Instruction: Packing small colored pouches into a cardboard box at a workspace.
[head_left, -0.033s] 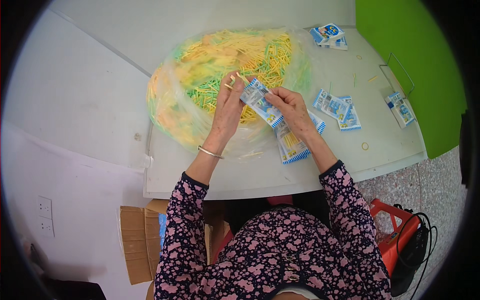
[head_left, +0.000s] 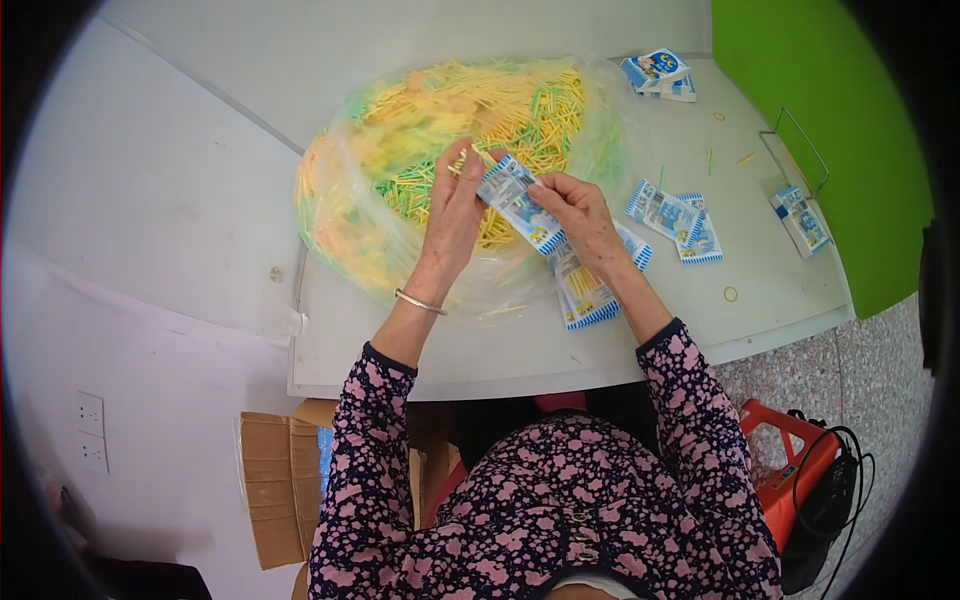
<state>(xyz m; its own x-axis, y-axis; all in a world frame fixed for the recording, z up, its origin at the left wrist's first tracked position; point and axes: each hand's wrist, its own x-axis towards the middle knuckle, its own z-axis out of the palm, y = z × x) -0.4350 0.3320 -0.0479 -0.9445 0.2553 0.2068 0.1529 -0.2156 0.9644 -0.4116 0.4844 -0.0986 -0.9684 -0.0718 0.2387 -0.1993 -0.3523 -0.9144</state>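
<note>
My left hand (head_left: 456,208) is closed round a few thin pale-yellow sticks (head_left: 457,166), their ends poking out past the fingertips. In my right hand (head_left: 580,215), a small blue-and-white packet (head_left: 518,203) is pinched between thumb and fingers, its upper end up against the left hand's fingers. Both hands are over the near side of a big clear plastic bag (head_left: 345,180), open and full of yellow and green sticks (head_left: 540,115). Below the right hand, more packets lie on the table, one of them a see-through packet (head_left: 583,285) with yellow sticks showing inside.
Two packets (head_left: 690,225) overlap on the table (head_left: 690,325) to the right. A small stack of packets (head_left: 657,72) is at the back. Another packet (head_left: 802,220) lies by a wire holder (head_left: 800,150) at the green panel (head_left: 830,110). A rubber band (head_left: 730,294) lies near the front.
The hands have barely moved. The sticks in my left hand have shifted slightly by the packet's upper end.
</note>
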